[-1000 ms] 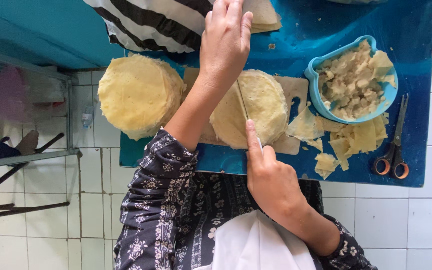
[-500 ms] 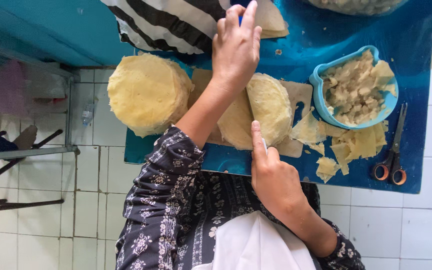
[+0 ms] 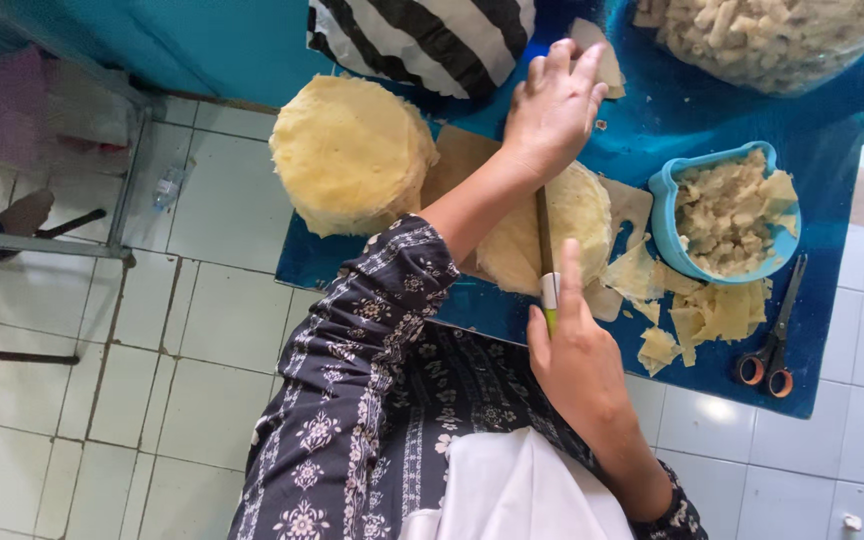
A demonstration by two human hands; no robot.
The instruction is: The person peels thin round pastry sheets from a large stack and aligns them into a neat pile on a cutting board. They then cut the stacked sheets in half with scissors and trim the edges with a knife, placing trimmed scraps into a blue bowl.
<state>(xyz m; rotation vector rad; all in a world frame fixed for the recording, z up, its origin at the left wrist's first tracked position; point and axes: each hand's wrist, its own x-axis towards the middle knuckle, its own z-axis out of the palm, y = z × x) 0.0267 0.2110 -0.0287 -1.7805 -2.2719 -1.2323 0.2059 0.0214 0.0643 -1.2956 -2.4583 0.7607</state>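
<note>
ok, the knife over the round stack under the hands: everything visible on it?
The knife is long and narrow, with a dull brownish blade, a pale band and a yellow-green handle end. It lies across the pale yellow round stack on the brown board, blade edge down in it. The right hand grips the handle, index finger stretched along the top. The left hand presses flat over the blade's far end, hiding the tip.

- Board (image 3: 457, 160) on table (image 3: 832, 180); stack (image 3: 582, 215) on board.
- Second stack (image 3: 350, 152) left of board.
- Bowl (image 3: 667, 215) right of stack; scraps (image 3: 697, 320) before bowl.
- Scissors (image 3: 774, 345) right of scraps.
- Knife (image 3: 546, 255) across stack.
</note>
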